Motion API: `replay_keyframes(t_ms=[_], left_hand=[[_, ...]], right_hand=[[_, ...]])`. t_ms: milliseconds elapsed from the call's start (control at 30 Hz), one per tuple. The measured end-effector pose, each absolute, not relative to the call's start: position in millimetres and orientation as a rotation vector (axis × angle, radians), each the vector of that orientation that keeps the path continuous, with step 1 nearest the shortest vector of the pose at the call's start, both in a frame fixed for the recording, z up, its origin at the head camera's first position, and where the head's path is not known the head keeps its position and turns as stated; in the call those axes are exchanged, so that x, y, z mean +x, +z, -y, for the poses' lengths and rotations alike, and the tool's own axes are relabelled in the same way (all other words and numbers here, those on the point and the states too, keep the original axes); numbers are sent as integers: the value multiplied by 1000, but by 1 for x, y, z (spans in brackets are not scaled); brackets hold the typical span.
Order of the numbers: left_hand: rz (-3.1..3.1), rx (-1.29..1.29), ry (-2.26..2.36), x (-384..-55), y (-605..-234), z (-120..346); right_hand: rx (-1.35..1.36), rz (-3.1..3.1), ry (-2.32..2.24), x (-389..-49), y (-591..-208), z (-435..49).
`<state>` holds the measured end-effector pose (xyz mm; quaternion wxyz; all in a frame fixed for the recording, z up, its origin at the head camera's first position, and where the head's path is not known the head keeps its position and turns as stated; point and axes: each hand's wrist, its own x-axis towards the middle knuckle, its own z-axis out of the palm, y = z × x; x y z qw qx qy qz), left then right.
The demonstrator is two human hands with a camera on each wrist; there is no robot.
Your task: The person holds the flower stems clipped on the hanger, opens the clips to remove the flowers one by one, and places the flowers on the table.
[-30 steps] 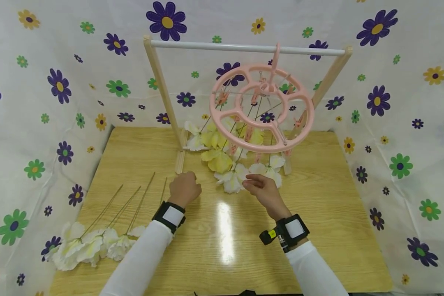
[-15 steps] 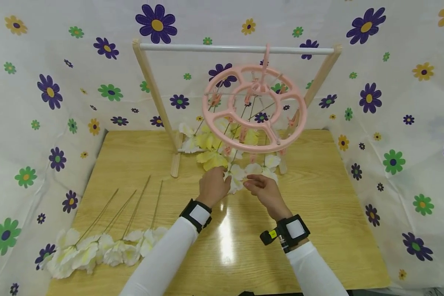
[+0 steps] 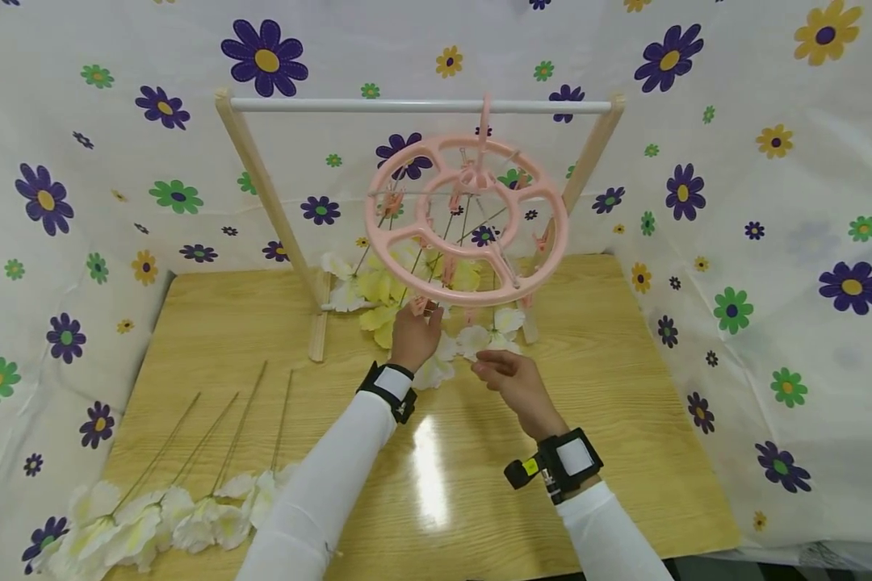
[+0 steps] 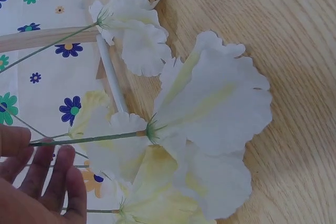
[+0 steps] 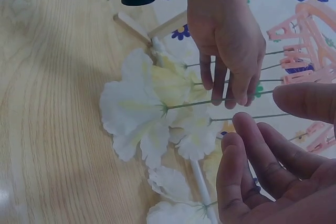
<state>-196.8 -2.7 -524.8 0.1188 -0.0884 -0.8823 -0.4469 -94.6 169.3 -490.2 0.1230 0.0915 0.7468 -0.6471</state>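
My left hand [image 3: 412, 337] is just under the front rim of a pink round clip hanger [image 3: 467, 297]. Thumb and fingers pinch the thin green stem [image 4: 100, 138] of an artificial white flower [image 4: 210, 108], whose ruffled petals point toward the table's front. My right hand [image 3: 516, 391] is held to the right and a little nearer, its fingers loosely bent. In the right wrist view its thumb and fingers stand apart with nothing gripped, and the stem's far end passes close to the thumb tip. Pink clips [image 5: 294, 63] hang from the ring, several with flower stems.
The hanger hooks over a white rod [image 3: 407, 106] on a wooden frame [image 3: 265, 190]. Yellow flowers [image 3: 379, 284] hang low beneath it. Several loose white flowers [image 3: 138, 524] lie on the wooden table [image 3: 596, 452] at the front left. Flower-print cloth [image 3: 698, 121] surrounds the table.
My left hand has moved right and then forward, from bare table to the stem under the ring. My right hand has stayed nearly in place. The head view has turned slightly right.
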Motion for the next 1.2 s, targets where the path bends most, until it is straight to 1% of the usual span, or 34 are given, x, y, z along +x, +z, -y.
replay_keyframes(t_ms=[133, 267, 567, 733, 933, 1200], left_hand=[[2539, -237, -1355, -196, -526, 3], [2548, -268, -1345, -191, -525, 8], [2691, -287, -1340, -172, -511, 28], [2728, -349, -1307, -163, -503, 37], [2732, -387, -1370, -158, -499, 47], [2750, -363, -1375, -156, -489, 63]], right_hand=[[253, -2163, -1897, -94, -491, -166], [205, -2143, -1907, -93, -490, -158], [26, -2086, -1991, -92, -479, -121], [77, -2109, -2080, -95, -476, -104], [89, -2148, -2060, -95, -477, -102], [391, -2131, -2145, -107, -494, -116]])
